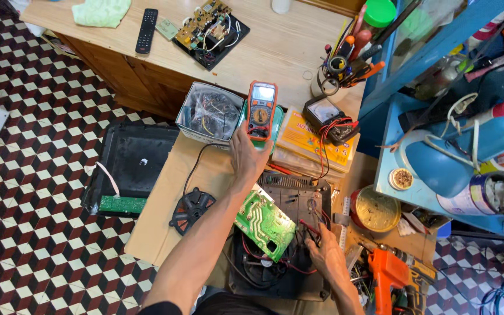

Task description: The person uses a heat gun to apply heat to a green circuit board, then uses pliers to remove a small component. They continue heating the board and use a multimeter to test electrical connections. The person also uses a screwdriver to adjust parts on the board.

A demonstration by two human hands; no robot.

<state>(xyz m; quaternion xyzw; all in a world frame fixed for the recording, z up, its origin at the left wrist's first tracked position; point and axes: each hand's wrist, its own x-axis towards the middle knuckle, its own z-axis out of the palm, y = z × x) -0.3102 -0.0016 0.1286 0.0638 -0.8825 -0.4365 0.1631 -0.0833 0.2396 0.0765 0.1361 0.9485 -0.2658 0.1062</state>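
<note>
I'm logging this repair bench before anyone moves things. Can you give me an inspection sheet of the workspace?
Surface: brown cardboard sheet on a chequered floor.
Job's things: orange multimeter, green circuit board over an opened black appliance base.
Clutter: black fan, orange drill, round tin, analogue meter.
Grippers: left hand holds the multimeter; right hand holds probes.
Cables: red and black leads.
Surroundings: wooden desk, blue shelf.

Bare forearms, dark short sleeve edge
</note>
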